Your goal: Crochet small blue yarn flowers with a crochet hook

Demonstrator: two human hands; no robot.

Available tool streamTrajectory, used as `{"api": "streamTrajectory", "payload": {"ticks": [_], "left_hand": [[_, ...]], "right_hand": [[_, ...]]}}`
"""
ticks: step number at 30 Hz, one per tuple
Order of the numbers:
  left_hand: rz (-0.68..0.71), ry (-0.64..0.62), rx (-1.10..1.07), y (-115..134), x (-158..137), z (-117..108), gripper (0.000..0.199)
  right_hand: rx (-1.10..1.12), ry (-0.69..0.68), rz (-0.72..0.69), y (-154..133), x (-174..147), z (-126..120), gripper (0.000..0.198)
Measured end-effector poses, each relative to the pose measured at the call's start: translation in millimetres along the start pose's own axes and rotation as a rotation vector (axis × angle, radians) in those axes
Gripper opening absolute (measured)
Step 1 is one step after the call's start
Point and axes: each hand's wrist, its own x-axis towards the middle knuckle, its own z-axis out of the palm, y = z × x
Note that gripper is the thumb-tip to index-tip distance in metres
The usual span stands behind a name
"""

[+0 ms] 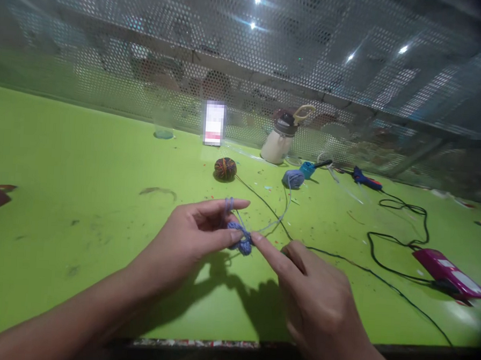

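Note:
My left hand (pixel 189 228) pinches a small blue-purple crocheted piece (pixel 244 248) between thumb and fingers, above the green table. Blue yarn is looped around its outstretched index finger. My right hand (pixel 319 291) has its index fingertip against the right edge of the piece. The other fingers of that hand are curled in, and whatever they grip is hidden from view. From the piece, a thin strand runs back to a blue yarn ball (pixel 293 178) lying farther off on the table.
Behind stand a multicoloured yarn ball (pixel 225 169) with a dark strand, an upright phone (pixel 214 124), a bottle (pixel 277 144) and a teal jar (pixel 307 170). At right lie a glue gun (pixel 366 179), its cord and a magenta object (pixel 449 272). A perforated metal panel (pixel 121 71) borders the table.

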Motion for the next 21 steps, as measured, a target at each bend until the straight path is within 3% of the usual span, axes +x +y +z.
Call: {"api": "streamTrajectory", "payload": {"ticks": [7, 13, 21], "left_hand": [[-0.064, -0.045, 0.003, 3, 1, 2, 0.027], [-0.140, -0.089, 0.002, 7, 1, 3, 0.030], [-0.148, -0.137, -0.056, 7, -1, 2, 0.032]], "right_hand": [[0.532, -0.107, 0.240, 3, 2, -10, 0.048], [0.937, -0.145, 0.673, 6, -3, 0, 0.029], [1.222, -0.179, 0.793, 11, -4, 5, 0.028]]}}
